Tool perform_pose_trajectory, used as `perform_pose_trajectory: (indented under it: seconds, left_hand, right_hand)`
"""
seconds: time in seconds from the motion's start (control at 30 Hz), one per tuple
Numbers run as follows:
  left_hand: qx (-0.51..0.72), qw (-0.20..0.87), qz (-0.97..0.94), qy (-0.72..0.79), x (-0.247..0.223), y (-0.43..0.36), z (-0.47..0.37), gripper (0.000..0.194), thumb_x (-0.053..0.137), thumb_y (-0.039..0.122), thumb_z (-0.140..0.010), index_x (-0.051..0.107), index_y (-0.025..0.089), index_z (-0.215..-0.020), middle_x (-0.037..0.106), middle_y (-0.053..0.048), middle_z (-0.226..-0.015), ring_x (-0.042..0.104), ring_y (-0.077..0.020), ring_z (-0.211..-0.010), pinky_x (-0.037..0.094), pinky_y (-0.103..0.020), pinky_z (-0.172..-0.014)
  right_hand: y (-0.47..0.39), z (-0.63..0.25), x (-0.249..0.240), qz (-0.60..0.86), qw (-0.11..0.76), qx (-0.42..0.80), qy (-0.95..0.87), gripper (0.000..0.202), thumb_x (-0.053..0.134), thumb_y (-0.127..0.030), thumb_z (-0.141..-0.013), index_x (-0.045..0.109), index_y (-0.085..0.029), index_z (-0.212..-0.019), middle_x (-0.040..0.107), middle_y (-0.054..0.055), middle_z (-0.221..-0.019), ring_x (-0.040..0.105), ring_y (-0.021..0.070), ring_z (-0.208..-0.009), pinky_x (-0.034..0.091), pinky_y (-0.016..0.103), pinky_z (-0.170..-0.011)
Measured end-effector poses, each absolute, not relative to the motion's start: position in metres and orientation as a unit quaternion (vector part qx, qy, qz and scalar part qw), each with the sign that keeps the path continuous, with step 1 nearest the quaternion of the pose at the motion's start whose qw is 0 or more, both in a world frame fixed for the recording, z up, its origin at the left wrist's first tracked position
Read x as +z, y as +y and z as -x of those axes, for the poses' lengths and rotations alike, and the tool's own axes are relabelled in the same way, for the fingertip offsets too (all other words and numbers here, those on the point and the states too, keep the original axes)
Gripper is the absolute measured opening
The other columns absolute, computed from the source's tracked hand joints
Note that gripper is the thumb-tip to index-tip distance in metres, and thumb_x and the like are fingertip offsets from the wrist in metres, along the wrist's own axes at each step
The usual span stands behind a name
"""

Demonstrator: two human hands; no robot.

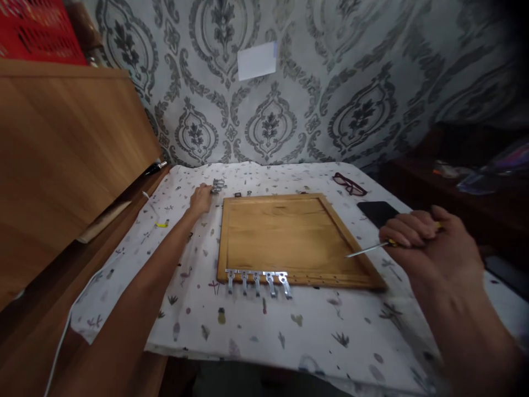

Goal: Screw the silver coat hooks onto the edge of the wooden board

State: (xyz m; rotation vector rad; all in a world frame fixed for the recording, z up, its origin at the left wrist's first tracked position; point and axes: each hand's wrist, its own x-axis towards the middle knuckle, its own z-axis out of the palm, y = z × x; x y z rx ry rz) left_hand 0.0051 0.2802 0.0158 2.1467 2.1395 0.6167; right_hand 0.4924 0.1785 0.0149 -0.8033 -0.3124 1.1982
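Observation:
My right hand [430, 248] is closed around a screwdriver [367, 251] with a yellow and black handle. Its metal shaft points left, the tip over the right part of a framed wooden board [281, 237]. Several silver metal hooks [257, 281] stand in a row along the board's near edge, their ends sticking out past it. Farther right, that edge shows small dark holes. My left hand [201, 199] reaches to the far left of the board, at a small cluster of similar metal pieces [218, 185]. Its fingertips are hidden, so whether it grips one is unclear.
Red glasses [349, 184] and a dark phone [377, 212] lie right of the board on the patterned cloth [289, 325]. A wooden cabinet [70, 149] flanks the left side, with a white cable [78, 298] and a pen [156, 167] nearby. Patterned wall behind.

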Motion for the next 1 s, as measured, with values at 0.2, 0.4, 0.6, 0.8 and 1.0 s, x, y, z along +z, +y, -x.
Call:
perform_pose_trajectory:
  seconds: [0.2, 0.4, 0.6, 0.8, 1.0]
  left_hand:
    - [0.179, -0.006, -0.706, 0.685, 0.019, 0.292, 0.012, 0.036, 0.061, 0.037, -0.098, 0.059, 0.017, -0.128, 0.061, -0.01, -0.129, 0.063, -0.023, -0.11, 0.056, -0.044, -0.093]
    - [0.168, -0.014, -0.7, 0.694, 0.006, 0.282, 0.021, 0.035, 0.061, 0.037, -0.098, 0.059, 0.017, -0.127, 0.061, -0.01, -0.128, 0.064, -0.0227, -0.11, 0.056, -0.044, -0.093]
    - [0.158, -0.013, -0.708, 0.688, 0.002, 0.273, 0.02, 0.035, 0.061, 0.037, -0.098, 0.06, 0.017, -0.127, 0.061, -0.01, -0.128, 0.064, -0.0227, -0.11, 0.056, -0.044, -0.093]
    - [0.154, -0.027, -0.692, 0.704, 0.013, 0.288, 0.016, 0.036, 0.061, 0.037, -0.098, 0.059, 0.017, -0.127, 0.061, -0.01, -0.128, 0.064, -0.023, -0.11, 0.056, -0.045, -0.093]
    - [0.137, -0.016, -0.698, 0.703, 0.015, 0.285, 0.018, 0.033, 0.061, 0.037, -0.098, 0.06, 0.019, -0.126, 0.061, -0.01, -0.128, 0.064, -0.0221, -0.11, 0.056, -0.043, -0.093]
  right_hand:
    - [0.152, -0.459, 0.038, 0.368, 0.755, 0.534, -0.098, 0.05, 0.025, -0.03, -0.102, 0.023, -0.021, -0.053, 0.007, -0.006, -0.047, 0.006, 0.0043, -0.036, 0.009, 0.022, -0.032]
    - [0.135, -0.443, 0.047, 0.327, 0.774, 0.531, -0.105, 0.036, 0.028, -0.018, -0.091, 0.029, -0.019, -0.054, 0.01, -0.005, -0.048, 0.013, 0.0007, -0.036, 0.015, 0.017, -0.031]
    - [0.138, -0.442, 0.043, 0.342, 0.766, 0.541, -0.06, 0.042, 0.026, -0.019, -0.095, 0.026, -0.018, -0.053, 0.008, -0.005, -0.047, 0.006, 0.0011, -0.037, 0.007, 0.023, -0.031]
    - [0.131, -0.438, 0.046, 0.33, 0.775, 0.533, -0.08, 0.039, 0.03, -0.016, -0.094, 0.029, -0.017, -0.055, 0.014, -0.003, -0.046, 0.013, 0.0011, -0.037, 0.015, 0.018, -0.031]
    - [0.134, -0.44, 0.05, 0.358, 0.765, 0.531, -0.07, 0.04, 0.024, -0.018, -0.095, 0.024, -0.018, -0.055, 0.008, -0.004, -0.048, 0.01, 0.0022, -0.036, 0.013, 0.019, -0.03]
